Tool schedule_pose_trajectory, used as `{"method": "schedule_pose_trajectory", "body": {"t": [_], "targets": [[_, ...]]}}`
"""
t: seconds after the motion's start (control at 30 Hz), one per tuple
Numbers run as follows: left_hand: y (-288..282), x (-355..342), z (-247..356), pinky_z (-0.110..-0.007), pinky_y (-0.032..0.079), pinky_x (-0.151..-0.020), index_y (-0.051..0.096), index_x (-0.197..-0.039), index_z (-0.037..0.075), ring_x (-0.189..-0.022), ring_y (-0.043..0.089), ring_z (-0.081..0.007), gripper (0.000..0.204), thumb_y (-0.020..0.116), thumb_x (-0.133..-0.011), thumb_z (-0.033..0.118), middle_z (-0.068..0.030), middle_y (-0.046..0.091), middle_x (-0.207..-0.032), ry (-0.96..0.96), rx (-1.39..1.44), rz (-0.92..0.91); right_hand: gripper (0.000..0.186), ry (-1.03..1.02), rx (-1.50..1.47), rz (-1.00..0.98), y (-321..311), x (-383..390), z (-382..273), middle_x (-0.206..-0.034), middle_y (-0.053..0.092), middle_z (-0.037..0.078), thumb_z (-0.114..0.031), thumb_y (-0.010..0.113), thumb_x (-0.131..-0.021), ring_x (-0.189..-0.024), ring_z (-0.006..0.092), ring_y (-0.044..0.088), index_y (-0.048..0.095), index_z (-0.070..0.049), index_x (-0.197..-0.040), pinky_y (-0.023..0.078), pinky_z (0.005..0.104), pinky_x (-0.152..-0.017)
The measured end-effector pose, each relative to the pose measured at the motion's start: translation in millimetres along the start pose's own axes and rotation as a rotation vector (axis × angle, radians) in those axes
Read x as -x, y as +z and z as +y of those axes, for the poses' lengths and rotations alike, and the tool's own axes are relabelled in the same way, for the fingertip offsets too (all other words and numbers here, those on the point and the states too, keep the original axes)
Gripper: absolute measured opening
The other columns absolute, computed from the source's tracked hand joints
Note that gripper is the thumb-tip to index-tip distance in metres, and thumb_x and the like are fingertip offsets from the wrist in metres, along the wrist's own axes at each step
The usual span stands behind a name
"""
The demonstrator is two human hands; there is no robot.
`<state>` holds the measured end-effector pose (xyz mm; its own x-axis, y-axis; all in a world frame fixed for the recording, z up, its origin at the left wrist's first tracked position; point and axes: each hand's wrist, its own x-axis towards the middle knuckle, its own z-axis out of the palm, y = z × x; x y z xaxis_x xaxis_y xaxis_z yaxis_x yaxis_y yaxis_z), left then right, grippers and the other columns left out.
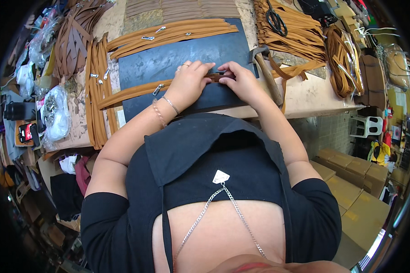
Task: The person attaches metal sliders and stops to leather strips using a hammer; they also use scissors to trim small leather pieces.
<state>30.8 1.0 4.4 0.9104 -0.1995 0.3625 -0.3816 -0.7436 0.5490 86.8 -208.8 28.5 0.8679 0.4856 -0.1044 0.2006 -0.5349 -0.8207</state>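
Note:
A tan zipper (134, 93) with a metal slider (158, 89) lies across a dark, smooth board (164, 59) on the table before me. My left hand (190, 84) rests over the zipper's right part, fingers bent and pinching near its end. A small dark brown strip (222, 77), perhaps leather, sits at that end. My right hand (243, 83) grips this strip between thumb and curled fingers, close beside the left fingertips. The knuckles partly hide where strip and zipper meet.
A wooden-handled hammer (269, 78) lies right of the board. More tan zippers (173, 34) lie beyond, others (100, 91) at left. A zipper bundle (291, 43) with black-handled scissors (276, 22) lies far right. Brown strips (73, 41) pile far left; cardboard boxes (360, 209) stand lower right.

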Motion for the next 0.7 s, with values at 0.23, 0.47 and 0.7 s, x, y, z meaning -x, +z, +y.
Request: {"method": "schedule_pose_trajectory", "body": {"t": [0.23, 0.47, 0.7], "targets": [[-27.2, 23.9, 1.7, -0.041, 0.048, -0.085, 0.069, -0.096, 0.008, -0.094, 0.059, -0.0289, 0.009, 0.073, -0.09, 0.012, -0.0054, 0.062, -0.094, 0.157, -0.141, -0.044, 0.01, -0.62, 0.523, 0.15, 5.0, 17.9, 3.8, -0.099, 0.064, 0.001, -0.016, 0.078, -0.084, -0.101, 0.0252, 0.059, 0.072, -0.012, -0.092, 0.049, 0.038, -0.088], [-17.2, 25.4, 2.2, -0.042, 0.051, -0.078, 0.068, -0.093, 0.005, -0.087, 0.061, -0.0307, 0.01, 0.073, -0.092, 0.014, -0.0099, 0.062, -0.088, 0.051, -0.027, -0.015, 0.013, -0.548, 0.256, 0.086, 15.4, 12.6, 5.7, -0.095, 0.065, 0.006, -0.013, 0.079, -0.084, -0.091, 0.029, 0.06, 0.07, -0.008, -0.092, 0.049, 0.0389, -0.08], [-15.6, 21.2, 4.2, -0.042, 0.047, -0.078, 0.068, -0.09, 0.005, -0.086, 0.062, -0.0303, 0.012, 0.072, -0.092, 0.015, -0.0089, 0.064, -0.086, 0.001, -0.056, -0.017, 0.01, -0.443, 0.262, 0.159, 26.2, 7.0, 9.2, -0.091, 0.064, 0.008, -0.012, 0.075, -0.086, -0.089, 0.0311, 0.06, 0.068, -0.007, -0.089, 0.05, 0.0403, -0.081]]}}
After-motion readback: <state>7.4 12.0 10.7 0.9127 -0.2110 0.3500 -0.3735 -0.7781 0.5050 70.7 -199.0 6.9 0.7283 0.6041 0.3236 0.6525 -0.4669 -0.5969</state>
